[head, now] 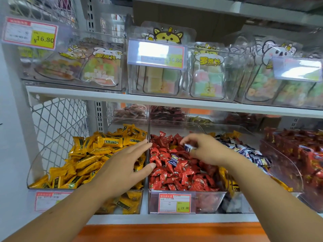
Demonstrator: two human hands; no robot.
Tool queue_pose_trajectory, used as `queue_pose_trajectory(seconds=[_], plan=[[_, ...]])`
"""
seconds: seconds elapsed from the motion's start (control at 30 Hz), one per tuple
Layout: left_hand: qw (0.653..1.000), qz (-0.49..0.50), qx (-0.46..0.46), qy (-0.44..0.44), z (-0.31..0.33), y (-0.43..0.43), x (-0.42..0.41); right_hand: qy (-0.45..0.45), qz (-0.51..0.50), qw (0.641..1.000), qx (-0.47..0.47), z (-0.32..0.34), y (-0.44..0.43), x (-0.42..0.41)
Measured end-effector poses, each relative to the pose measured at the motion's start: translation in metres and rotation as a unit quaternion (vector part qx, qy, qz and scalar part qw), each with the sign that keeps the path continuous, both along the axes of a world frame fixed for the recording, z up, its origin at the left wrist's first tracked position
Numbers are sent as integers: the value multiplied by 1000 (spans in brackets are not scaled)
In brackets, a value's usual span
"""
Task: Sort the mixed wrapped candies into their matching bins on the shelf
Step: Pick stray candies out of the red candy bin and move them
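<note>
Step in hand: A person is picking misplaced sweets out of the red-candy bin [209,200] at the middle of the lower shelf [122,219]. One blue-and-white candy [188,147] is already lifted clear of the red pile.

Where the candy is: It is hanging just above the red wrappers, near the bin's far right side and close to the blue-candy bin [230,128], which looks like its proper home.

Right hand: The right hand [204,151] is reaching in over the red bin with its wrist bent. Its fingers [187,139] are curling down and pinching the blue-and-white candy by one end.

Left hand: The left hand [122,165] is hovering palm down over the divide between the yellow-candy bin [40,158] and the red one. Its fingers [139,145] are stretching out straight and gripping nothing, and the thumb is pointing right towards the red wrappers.

Still to sort: A second blue-and-white candy [173,160] is lying on the red pile, between the two hands (a few yellow wrappers also seem to be sitting in the blue bin).

Next move: The pinched candy probably needs carrying a little to the right and dropping over the wall into the blue bin. The grip should be holding firm, since a slick wrapper could slip back among the reds. The free left hand is well placed for going after the second stray.
</note>
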State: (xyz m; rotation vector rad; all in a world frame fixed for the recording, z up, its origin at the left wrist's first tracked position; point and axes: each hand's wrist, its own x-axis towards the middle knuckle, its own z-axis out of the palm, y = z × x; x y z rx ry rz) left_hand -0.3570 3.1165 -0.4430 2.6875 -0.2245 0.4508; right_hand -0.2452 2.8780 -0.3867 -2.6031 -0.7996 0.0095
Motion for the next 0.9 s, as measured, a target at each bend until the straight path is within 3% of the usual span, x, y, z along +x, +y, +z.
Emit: queue_pose_trajectory(seconds=[0.13,0.3,0.63,0.9], plan=[[1000,2,-6,1,0,0,-1,10,17,997,77,1,8,-4],[1000,1,-4,3,1,-1,0,25,58,997,-37,-30,34,-6],[1000,4,-2,9,1,-2,0,3,29,997,-74,-34,24,-2],[1000,7,-4,9,2,-2,-2,12,31,999,-21,-32,20,-4]])
